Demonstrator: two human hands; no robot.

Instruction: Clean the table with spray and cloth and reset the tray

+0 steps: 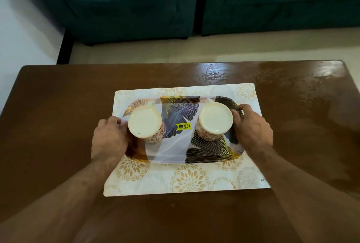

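- Left hand [109, 139] grips the left end of the leaf-patterned rectangular tray [175, 151], fingers curled over its rim.
- The tray lies on a cream floral placemat [187, 180] at the middle of the brown wooden table [48, 116], carrying two upturned floral mugs [145, 124].
- Right hand [252, 127] grips the tray's right end.

Both bare forearms reach forward over the near edge of the surface, the left grip [109, 135] and right grip [251, 125] each knuckles-up with fingers curled round opposite short ends of the tray [175, 151].
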